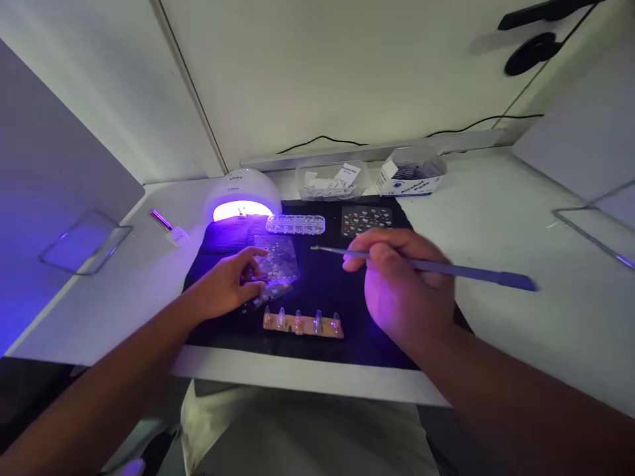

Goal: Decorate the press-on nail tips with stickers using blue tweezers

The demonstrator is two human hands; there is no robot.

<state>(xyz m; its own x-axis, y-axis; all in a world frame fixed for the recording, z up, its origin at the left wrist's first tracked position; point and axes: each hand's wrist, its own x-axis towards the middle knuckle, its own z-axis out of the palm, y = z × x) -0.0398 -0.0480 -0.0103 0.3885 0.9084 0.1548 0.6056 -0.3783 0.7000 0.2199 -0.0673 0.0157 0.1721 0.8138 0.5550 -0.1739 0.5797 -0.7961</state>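
Your right hand [401,287] pinches a thin tool [436,266], tip hanging over the mat [322,291] mid-counter. Left hand [231,284] lies flat, fingers pressing a clear gem sheet [278,268] w/o gripping it. Nail strip [302,324] sits at the mat's front edge; can't tell if any nail has gems yet. Lamp [243,192] glows at the back-left corner of the mat. Looks like early-to-mid work, decorating prob. left.

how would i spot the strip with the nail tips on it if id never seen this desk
Find the black mat in front of the glowing lamp. At the mat's near edge, between the left hand and right hand, lies the strip. Unlike the clear gem box and sheets farther back, it is a tan bar with five nail tips standing in a row.
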